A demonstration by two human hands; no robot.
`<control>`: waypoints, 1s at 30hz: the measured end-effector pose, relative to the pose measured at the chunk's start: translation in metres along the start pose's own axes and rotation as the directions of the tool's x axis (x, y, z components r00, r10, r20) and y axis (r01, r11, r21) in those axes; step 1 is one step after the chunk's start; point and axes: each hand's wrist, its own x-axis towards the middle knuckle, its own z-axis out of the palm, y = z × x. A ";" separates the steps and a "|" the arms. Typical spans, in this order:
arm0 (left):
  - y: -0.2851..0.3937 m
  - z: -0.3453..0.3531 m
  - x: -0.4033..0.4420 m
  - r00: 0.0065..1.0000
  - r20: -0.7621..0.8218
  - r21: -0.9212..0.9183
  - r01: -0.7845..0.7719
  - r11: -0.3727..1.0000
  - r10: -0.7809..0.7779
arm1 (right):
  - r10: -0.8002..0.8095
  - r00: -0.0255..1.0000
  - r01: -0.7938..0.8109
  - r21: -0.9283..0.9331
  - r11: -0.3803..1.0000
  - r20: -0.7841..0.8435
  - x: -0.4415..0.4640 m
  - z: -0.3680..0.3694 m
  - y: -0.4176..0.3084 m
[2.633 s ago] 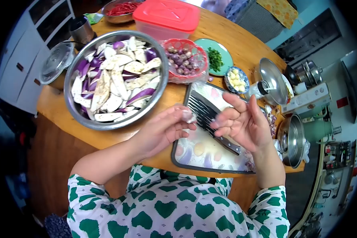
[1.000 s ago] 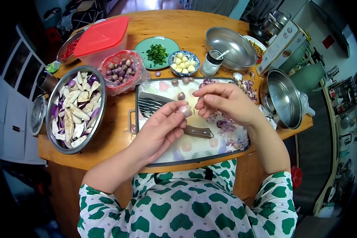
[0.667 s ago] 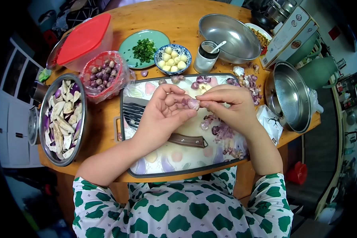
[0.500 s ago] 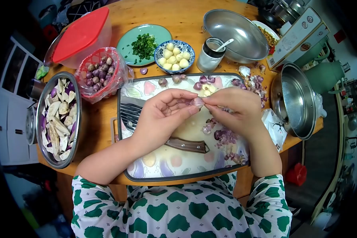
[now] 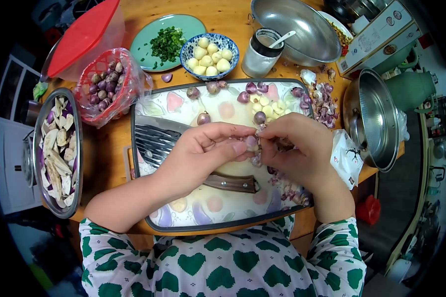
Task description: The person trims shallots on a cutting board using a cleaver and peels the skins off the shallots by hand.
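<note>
Over the cutting board [image 5: 203, 218], my left hand [image 5: 205, 151] pinches a small purple-skinned garlic clove [image 5: 251, 143] between thumb and fingers. My right hand [image 5: 300, 146] is closed at the clove's other side, its fingertips pressed on it and partly hidden. Beneath my hands lies a broad knife with a wooden handle [image 5: 233, 183], its dark blade [image 5: 153, 143] toward the left. Purple skins [image 5: 292, 190] are scattered under my right wrist. Beyond my hands sit peeled pale cloves [image 5: 270, 106] and several unpeeled purple ones [image 5: 252, 89].
At left stand a steel bowl of cut eggplant [image 5: 78, 158] and a red basket [image 5: 86, 81] of purple bulbs. Behind the board are a green plate [image 5: 139, 47] with chopped greens, a patterned bowl [image 5: 208, 76] of peeled garlic and a jar [image 5: 258, 62]. Steel strainers [image 5: 307, 34] and pan [image 5: 376, 119] stand right.
The view has shifted, so the table items sit higher and further left. Both hands stay together at the clove; my right hand has curled in closer around it. More peeled cloves now show behind it.
</note>
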 end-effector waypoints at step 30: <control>-0.011 0.000 0.000 0.992 0.005 -0.023 -0.126 0.992 0.126 | -0.146 0.986 0.140 0.070 0.988 0.081 0.000 -0.003 0.009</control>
